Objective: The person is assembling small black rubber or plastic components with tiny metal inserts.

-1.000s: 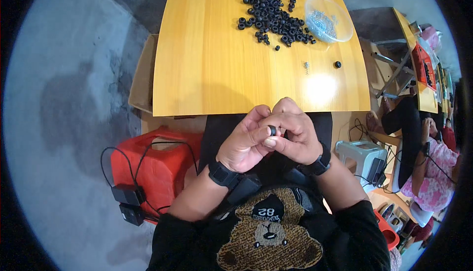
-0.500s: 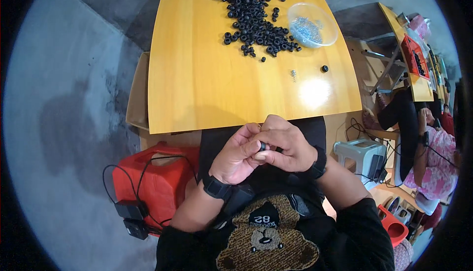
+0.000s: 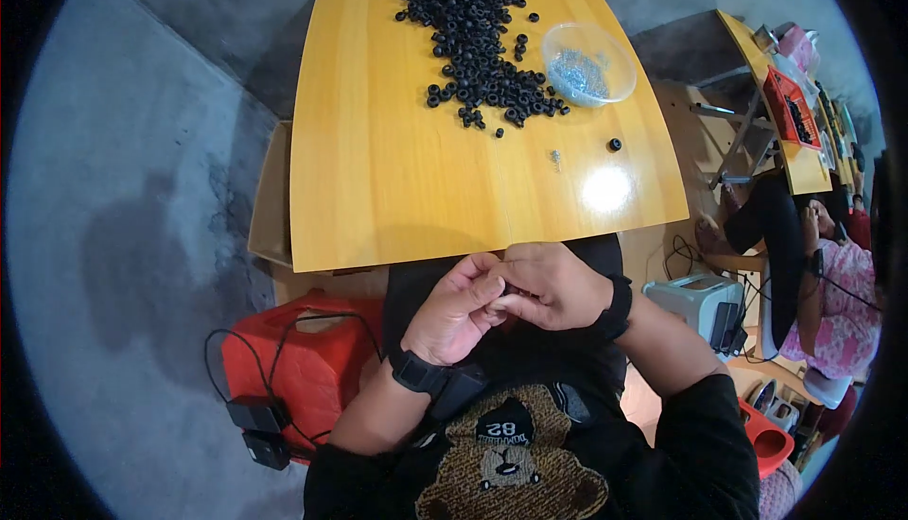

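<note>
My left hand [image 3: 446,318] and my right hand [image 3: 558,286] meet just off the near edge of the yellow table [image 3: 397,208]. Their thumbs and fingertips are pinched together around a small black part [image 3: 512,289], of which only a dark sliver shows between the fingers. On the tabletop ahead, a few small metal springs [image 3: 556,161] lie loose. A single black ring-shaped part [image 3: 615,145] sits to their right. Farther back spreads a heap of similar black parts [image 3: 463,33], beside a clear plastic bowl [image 3: 619,59] holding many tiny silvery springs [image 3: 579,76].
A red stool [image 3: 307,355] with black cables and small black boxes stands at my left. To the right are a grey stool [image 3: 690,317] and a seated person in a pink patterned top [image 3: 832,307], near another table with a red crate [image 3: 790,109]. A cardboard box [image 3: 271,199] shows beyond the table's left edge.
The fingers have closed further over the small black part, which showed more plainly before. The view has shifted slightly, so the table appears a little lower. The loose pieces stay put.
</note>
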`<state>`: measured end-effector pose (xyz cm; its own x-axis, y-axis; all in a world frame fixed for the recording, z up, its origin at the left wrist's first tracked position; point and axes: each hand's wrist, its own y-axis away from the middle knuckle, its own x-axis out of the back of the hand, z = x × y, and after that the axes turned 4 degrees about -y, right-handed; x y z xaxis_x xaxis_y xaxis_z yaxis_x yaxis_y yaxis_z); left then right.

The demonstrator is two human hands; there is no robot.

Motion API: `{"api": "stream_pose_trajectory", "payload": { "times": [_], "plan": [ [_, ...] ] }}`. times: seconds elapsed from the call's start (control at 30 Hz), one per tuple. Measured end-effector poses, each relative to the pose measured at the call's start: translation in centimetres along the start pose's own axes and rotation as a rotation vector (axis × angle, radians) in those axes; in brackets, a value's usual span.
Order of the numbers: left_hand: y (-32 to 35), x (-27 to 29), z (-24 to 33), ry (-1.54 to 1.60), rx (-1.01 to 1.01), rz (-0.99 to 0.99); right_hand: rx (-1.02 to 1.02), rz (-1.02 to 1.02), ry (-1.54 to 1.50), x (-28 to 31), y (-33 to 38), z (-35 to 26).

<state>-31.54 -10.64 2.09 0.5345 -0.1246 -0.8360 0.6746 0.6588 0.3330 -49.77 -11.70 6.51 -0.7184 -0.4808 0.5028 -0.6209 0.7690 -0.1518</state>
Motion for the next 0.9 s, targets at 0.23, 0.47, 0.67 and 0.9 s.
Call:
{"api": "stream_pose_trajectory", "payload": {
  "times": [0.23, 0.47, 0.67, 0.9],
  "plan": [
    [1.0, -0.7, -0.3, 0.075, 0.086, -0.09, 0.201, 0.009, -0.207, -0.1, 0.1, -0.4],
    [0.8, -1.1, -0.2, 0.14, -0.014, 0.068, -0.039, 0.244, -0.324, -2.0, 0.2, -0.1],
    [1.1, -0.1, 0.0, 0.14, -0.013, 0.062, 0.035, 0.147, -0.09, -1.9, 0.2, 0.3],
    [4.6, 2.2, 2.3, 0.088, -0.16, 0.173, -0.203, 0.124, -0.192, -2.6, -0.2, -1.6]
  ]
}}
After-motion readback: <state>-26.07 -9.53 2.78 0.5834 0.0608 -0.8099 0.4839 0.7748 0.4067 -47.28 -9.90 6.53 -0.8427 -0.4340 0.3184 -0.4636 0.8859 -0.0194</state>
